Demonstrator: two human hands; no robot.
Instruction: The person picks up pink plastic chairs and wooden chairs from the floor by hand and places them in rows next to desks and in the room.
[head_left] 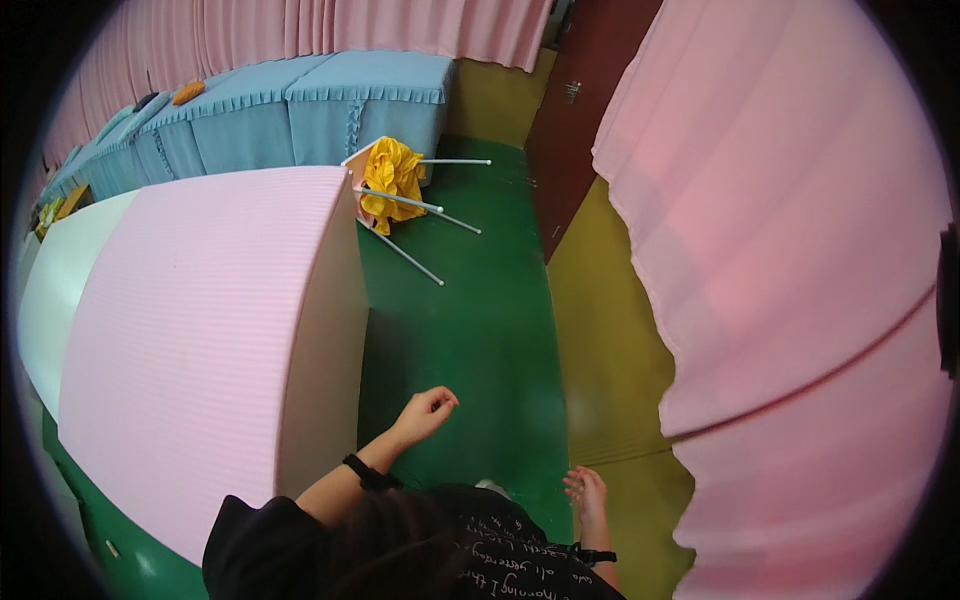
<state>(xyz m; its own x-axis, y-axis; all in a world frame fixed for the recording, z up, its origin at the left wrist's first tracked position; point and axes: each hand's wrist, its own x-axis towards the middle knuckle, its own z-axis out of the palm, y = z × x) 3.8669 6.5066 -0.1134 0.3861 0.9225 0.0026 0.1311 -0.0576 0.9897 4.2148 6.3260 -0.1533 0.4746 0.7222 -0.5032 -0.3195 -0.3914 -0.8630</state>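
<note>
My left hand [425, 414] hangs over the green floor, just right of the table with the pink striped cover [200, 330]. Its fingers are loosely curled with a gap inside, and I see nothing held. Lower and to the right is my right hand [588, 490], its fingers spread a little and bare of any object. It is nearest to the yellowish lower wall [610, 330], beside the pink curtain [780, 250]. Both wrists carry black bands. Neither hand visibly touches anything.
Ahead, an overturned stool [400, 195] lies with its thin legs pointing right and yellow cloth [392, 185] bunched among them. Beds or tables under blue ruffled covers [370, 80] line the back. A dark red door [580, 100] stands at the far right. Green floor [460, 330] runs between.
</note>
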